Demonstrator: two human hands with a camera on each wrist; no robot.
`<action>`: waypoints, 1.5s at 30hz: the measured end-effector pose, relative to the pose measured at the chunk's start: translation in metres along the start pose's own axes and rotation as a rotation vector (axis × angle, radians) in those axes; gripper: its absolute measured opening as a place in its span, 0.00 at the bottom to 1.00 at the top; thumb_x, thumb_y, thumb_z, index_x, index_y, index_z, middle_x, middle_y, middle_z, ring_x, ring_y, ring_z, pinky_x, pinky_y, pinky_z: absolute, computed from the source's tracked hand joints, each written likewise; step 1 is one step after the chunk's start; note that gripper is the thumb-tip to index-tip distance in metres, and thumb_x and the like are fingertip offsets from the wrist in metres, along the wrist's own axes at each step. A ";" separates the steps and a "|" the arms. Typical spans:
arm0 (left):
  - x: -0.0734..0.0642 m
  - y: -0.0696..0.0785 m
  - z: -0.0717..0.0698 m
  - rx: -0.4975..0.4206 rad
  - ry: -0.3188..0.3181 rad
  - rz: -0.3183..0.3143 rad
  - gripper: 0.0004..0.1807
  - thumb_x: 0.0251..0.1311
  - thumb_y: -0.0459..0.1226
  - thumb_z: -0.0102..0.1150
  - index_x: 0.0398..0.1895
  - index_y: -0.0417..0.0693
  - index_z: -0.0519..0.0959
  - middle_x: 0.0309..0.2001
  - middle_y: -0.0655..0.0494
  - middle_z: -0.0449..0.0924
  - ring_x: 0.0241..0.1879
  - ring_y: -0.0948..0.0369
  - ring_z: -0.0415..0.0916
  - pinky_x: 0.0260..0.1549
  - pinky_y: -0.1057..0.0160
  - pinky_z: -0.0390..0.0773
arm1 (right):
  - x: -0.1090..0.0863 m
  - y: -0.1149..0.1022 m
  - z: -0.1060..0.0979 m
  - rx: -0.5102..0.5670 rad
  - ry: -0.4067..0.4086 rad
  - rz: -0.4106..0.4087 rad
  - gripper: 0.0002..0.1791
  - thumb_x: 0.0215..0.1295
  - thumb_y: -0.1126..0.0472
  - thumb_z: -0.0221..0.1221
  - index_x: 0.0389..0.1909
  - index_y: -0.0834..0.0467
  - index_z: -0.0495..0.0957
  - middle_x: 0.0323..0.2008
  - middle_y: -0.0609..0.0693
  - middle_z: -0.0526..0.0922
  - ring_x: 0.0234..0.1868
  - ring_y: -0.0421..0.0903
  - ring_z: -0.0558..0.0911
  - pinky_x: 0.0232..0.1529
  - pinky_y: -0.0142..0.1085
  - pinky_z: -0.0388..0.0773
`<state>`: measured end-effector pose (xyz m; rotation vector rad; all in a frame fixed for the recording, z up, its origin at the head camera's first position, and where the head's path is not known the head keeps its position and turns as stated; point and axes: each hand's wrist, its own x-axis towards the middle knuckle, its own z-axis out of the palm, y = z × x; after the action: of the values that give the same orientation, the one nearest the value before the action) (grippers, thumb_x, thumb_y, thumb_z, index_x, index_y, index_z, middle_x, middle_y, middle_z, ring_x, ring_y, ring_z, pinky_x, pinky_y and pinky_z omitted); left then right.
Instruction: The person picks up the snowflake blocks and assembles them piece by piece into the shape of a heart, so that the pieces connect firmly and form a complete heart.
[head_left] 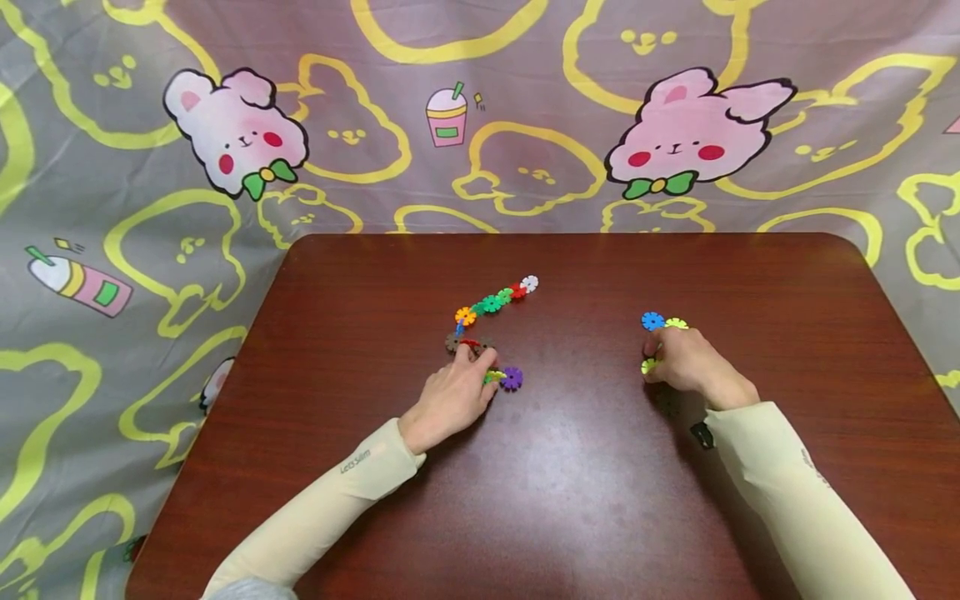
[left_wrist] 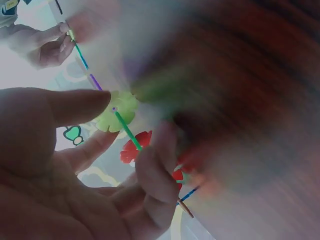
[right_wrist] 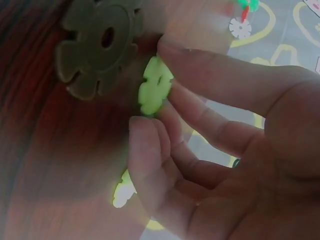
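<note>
Fingers [right_wrist: 145,145] of both hands [head_left: 453,396] [head_left: 690,362] pinch yellow-green discs [left_wrist: 126,105] [right_wrist: 151,92]; head view shows a blue disc [head_left: 652,320], right wrist doesn't.

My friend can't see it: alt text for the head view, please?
A person's left hand holds a crooked chain of colourful discs on a brown table; the right hand pinches a yellow-green disc near a blue disc.

Disc chain [head_left: 491,304] sits on surface [head_left: 570,500], left of centre; other discs [head_left: 652,320] are right of it (cloth [head_left: 525,92] hangs behind surface).
</note>
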<state>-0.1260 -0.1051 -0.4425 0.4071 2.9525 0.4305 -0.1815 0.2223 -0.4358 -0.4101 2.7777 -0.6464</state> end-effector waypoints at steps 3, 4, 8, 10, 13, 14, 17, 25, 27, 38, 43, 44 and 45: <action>-0.001 0.000 -0.001 -0.008 -0.023 0.003 0.14 0.63 0.44 0.60 0.50 0.55 0.72 0.42 0.45 0.68 0.23 0.56 0.73 0.14 0.61 0.69 | 0.003 0.000 0.002 0.000 -0.005 -0.022 0.13 0.41 0.62 0.71 0.27 0.62 0.79 0.24 0.53 0.82 0.31 0.53 0.77 0.33 0.43 0.72; -0.001 0.000 -0.001 -0.011 -0.023 0.003 0.15 0.62 0.44 0.61 0.50 0.56 0.72 0.43 0.45 0.68 0.25 0.56 0.74 0.15 0.61 0.69 | 0.004 0.000 0.003 0.002 -0.001 -0.034 0.13 0.41 0.62 0.71 0.26 0.61 0.79 0.23 0.52 0.82 0.31 0.52 0.77 0.33 0.42 0.72; -0.002 -0.001 0.000 -0.024 -0.004 0.010 0.18 0.60 0.45 0.64 0.51 0.54 0.73 0.43 0.47 0.64 0.32 0.54 0.74 0.15 0.63 0.69 | 0.007 -0.007 0.010 0.070 0.015 -0.062 0.11 0.43 0.64 0.71 0.25 0.61 0.78 0.20 0.49 0.81 0.24 0.44 0.76 0.28 0.38 0.71; -0.003 -0.001 0.000 -0.032 0.019 0.018 0.19 0.58 0.46 0.66 0.50 0.53 0.73 0.42 0.47 0.63 0.33 0.53 0.73 0.16 0.64 0.69 | 0.009 -0.012 0.013 0.127 0.022 -0.079 0.10 0.45 0.67 0.69 0.25 0.61 0.77 0.19 0.49 0.81 0.21 0.40 0.77 0.25 0.34 0.70; -0.002 -0.002 -0.001 -0.047 0.068 0.038 0.21 0.55 0.46 0.69 0.48 0.50 0.74 0.43 0.47 0.61 0.35 0.53 0.69 0.17 0.65 0.69 | 0.013 -0.023 0.020 0.184 0.038 -0.120 0.07 0.48 0.70 0.67 0.25 0.61 0.77 0.18 0.49 0.81 0.19 0.37 0.76 0.24 0.33 0.70; -0.002 -0.002 -0.001 -0.050 0.084 0.046 0.21 0.54 0.46 0.70 0.47 0.49 0.75 0.43 0.48 0.61 0.36 0.53 0.68 0.18 0.65 0.69 | 0.014 -0.027 0.023 0.190 0.043 -0.133 0.06 0.50 0.70 0.66 0.25 0.60 0.77 0.19 0.48 0.81 0.19 0.37 0.76 0.25 0.32 0.70; 0.000 -0.002 -0.002 -0.058 0.125 0.068 0.22 0.51 0.46 0.72 0.45 0.48 0.75 0.43 0.49 0.60 0.38 0.54 0.66 0.22 0.63 0.70 | 0.019 -0.041 0.032 0.196 0.043 -0.176 0.06 0.53 0.68 0.66 0.25 0.57 0.79 0.20 0.47 0.81 0.22 0.38 0.75 0.28 0.33 0.70; -0.001 -0.002 -0.004 -0.063 0.149 0.065 0.24 0.48 0.46 0.74 0.44 0.46 0.76 0.40 0.51 0.60 0.37 0.54 0.64 0.25 0.61 0.70 | 0.031 -0.078 0.053 0.230 0.009 -0.268 0.06 0.55 0.65 0.67 0.24 0.55 0.79 0.23 0.45 0.84 0.26 0.37 0.79 0.34 0.35 0.74; -0.001 -0.002 -0.005 -0.066 0.144 0.055 0.25 0.48 0.47 0.74 0.45 0.46 0.76 0.40 0.51 0.61 0.37 0.54 0.64 0.25 0.61 0.70 | 0.033 -0.084 0.057 0.233 0.013 -0.283 0.07 0.55 0.65 0.67 0.24 0.55 0.79 0.23 0.44 0.84 0.26 0.36 0.79 0.34 0.35 0.74; 0.004 -0.007 -0.006 -0.198 0.081 0.007 0.25 0.49 0.39 0.73 0.50 0.45 0.74 0.42 0.50 0.57 0.43 0.51 0.63 0.36 0.59 0.74 | 0.037 -0.104 0.063 0.234 0.004 -0.297 0.06 0.56 0.65 0.67 0.25 0.54 0.78 0.23 0.44 0.83 0.27 0.36 0.79 0.34 0.35 0.74; 0.006 -0.012 -0.007 -0.283 0.056 -0.028 0.27 0.47 0.35 0.74 0.51 0.45 0.73 0.43 0.48 0.58 0.43 0.50 0.65 0.43 0.56 0.75 | 0.039 -0.106 0.065 0.228 0.001 -0.303 0.07 0.55 0.65 0.67 0.25 0.53 0.78 0.23 0.43 0.84 0.27 0.36 0.79 0.35 0.36 0.75; 0.006 -0.013 -0.007 -0.296 0.058 -0.029 0.28 0.46 0.34 0.74 0.51 0.45 0.73 0.44 0.48 0.59 0.42 0.50 0.67 0.44 0.56 0.75 | 0.039 -0.106 0.065 0.228 0.000 -0.306 0.07 0.55 0.65 0.67 0.25 0.53 0.78 0.24 0.43 0.84 0.27 0.36 0.79 0.35 0.36 0.75; 0.006 -0.014 -0.007 -0.309 0.058 -0.029 0.28 0.47 0.34 0.74 0.52 0.46 0.73 0.44 0.47 0.59 0.42 0.51 0.68 0.44 0.56 0.75 | 0.039 -0.106 0.065 0.227 -0.001 -0.306 0.07 0.55 0.65 0.67 0.25 0.53 0.78 0.24 0.43 0.84 0.28 0.36 0.80 0.36 0.36 0.75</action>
<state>-0.1368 -0.1184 -0.4404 0.3180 2.8725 0.8912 -0.1751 0.0925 -0.4507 -0.7923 2.6217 -1.0167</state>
